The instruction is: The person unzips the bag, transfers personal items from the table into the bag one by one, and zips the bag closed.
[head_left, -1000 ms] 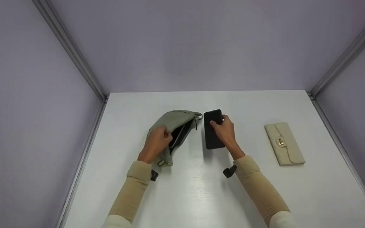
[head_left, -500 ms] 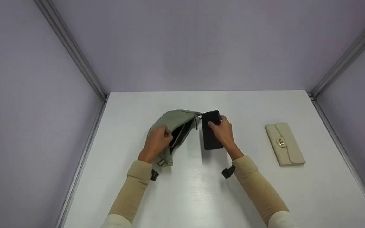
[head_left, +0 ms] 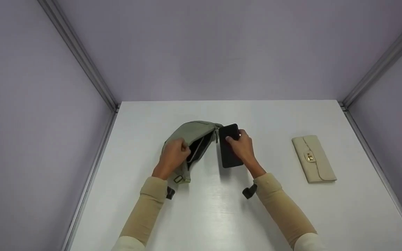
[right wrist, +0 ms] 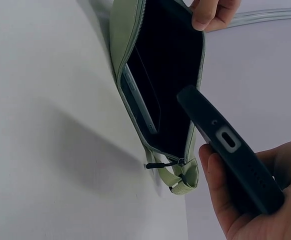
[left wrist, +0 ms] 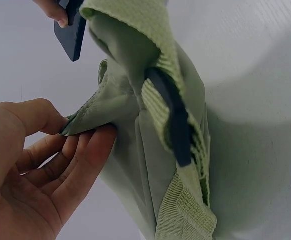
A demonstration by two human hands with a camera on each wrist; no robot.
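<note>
Spreading wide beneath everything, the white table (head_left: pixel 222 216) carries a green pouch (head_left: pixel 190 134) lying left of centre, its zip mouth gaping. The left hand (head_left: pixel 173 155) pinches the pouch's upper edge, holding it apart. Just beside the opening, the right hand (head_left: pixel 243 148) grasps a black phone (head_left: pixel 228 146), raised off the table. A cream wallet (head_left: pixel 313 158) lies well apart, rightward.

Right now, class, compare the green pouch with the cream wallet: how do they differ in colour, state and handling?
The green pouch is olive fabric; the cream wallet is pale, with a gold clasp. The green pouch is unzipped and gaping; the cream wallet is closed. The left hand holds the green pouch open while the right hand brings the black phone near; no hand touches the cream wallet. Both lie on the white table.
</note>
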